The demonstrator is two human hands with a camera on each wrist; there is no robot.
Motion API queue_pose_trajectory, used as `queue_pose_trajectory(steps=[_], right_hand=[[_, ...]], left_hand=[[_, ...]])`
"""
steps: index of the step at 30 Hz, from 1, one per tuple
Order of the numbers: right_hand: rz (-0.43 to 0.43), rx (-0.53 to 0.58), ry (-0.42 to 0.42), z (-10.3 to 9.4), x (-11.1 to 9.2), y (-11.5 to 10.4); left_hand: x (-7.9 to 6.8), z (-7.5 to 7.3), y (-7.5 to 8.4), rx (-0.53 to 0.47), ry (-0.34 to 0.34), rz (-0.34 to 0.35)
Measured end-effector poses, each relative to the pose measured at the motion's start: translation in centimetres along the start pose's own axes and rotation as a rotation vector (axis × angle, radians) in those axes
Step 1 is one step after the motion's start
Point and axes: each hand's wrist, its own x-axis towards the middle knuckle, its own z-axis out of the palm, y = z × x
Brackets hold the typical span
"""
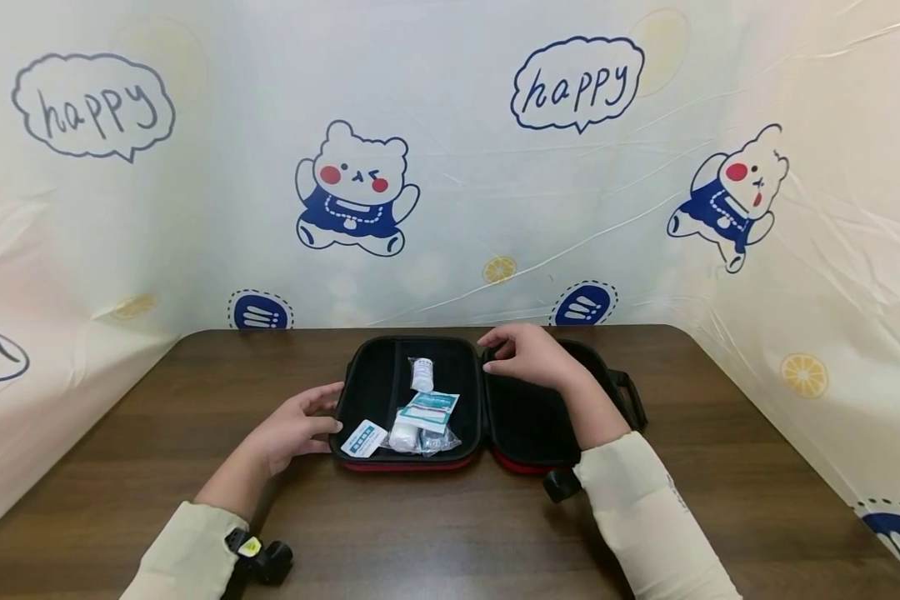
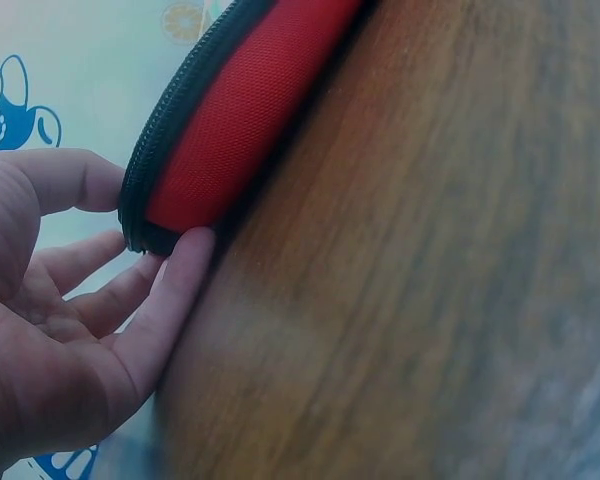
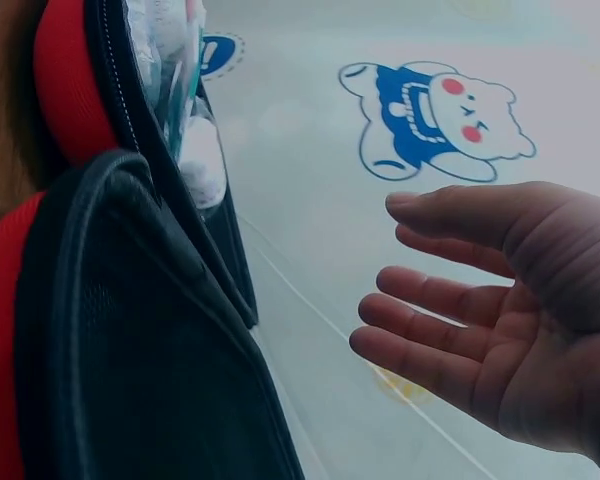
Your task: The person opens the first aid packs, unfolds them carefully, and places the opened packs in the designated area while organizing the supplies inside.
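Hands apart. Left hand grips the left edge of an open black-and-red case. Right hand, thumb and fingers parted, hovers above the case's right half. Small packets lie in the left half. Brown wooden table: case near the far edge, broad tabletop left, right and near. Bear-print sheet hangs beyond the far edge, wrapping both sides.
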Motion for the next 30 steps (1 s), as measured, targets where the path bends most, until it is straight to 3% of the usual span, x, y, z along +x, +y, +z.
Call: queue_pose_trajectory(steps=[10, 21, 30], right_hand=[[0.015, -0.007, -0.084, 1.2, 3.0, -1.0], [-0.005, -0.038, -0.155, 1.9, 4.8, -1.1], [-0.033, 0.063, -0.124, 2.8, 6.6, -1.4]], left_hand=[[0.1, 0.0, 0.0, -0.003, 0.0, 0.0], [0.0, 0.1, 0.0, -0.005, 0.0, -0.001], [0.1, 0.0, 0.0, 0.0, -0.01, 0.005]])
